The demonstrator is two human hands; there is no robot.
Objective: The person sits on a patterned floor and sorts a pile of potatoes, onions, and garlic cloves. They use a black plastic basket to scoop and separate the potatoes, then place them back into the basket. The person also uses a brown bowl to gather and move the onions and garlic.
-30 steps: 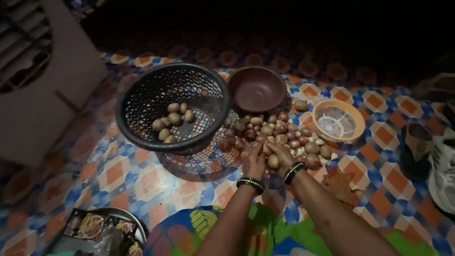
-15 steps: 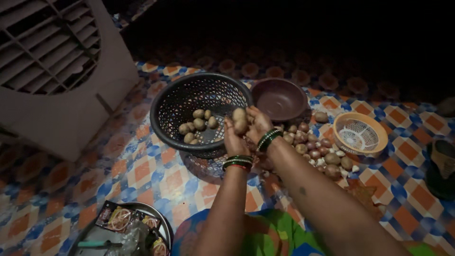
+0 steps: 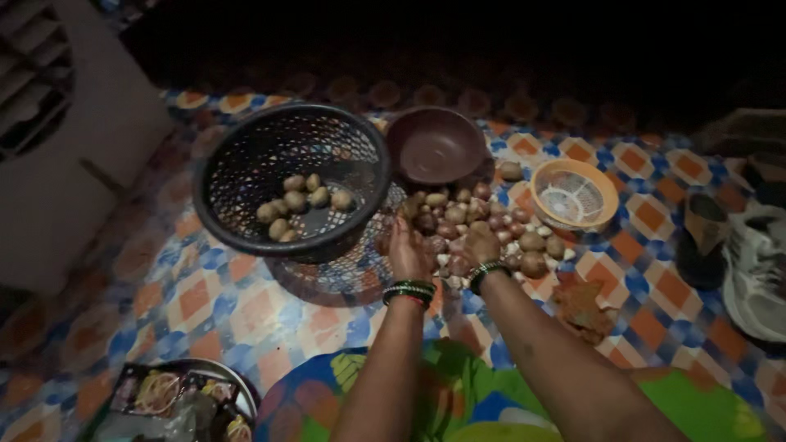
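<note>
The basket (image 3: 246,164) is black mesh, the bowl (image 3: 434,147) maroon, the small strainer (image 3: 602,184) orange and white; the floor mat (image 3: 213,286) bears orange, blue and white diamonds.

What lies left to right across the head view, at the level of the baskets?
Pale louvred cooler → black mesh basket holding potatoes → brown bowl → small orange basket → shoes.

Black basket (image 3: 246,176) perforated plastic; brown bowl (image 3: 434,147) smooth, matt; mat (image 3: 205,295) glossy.
</note>
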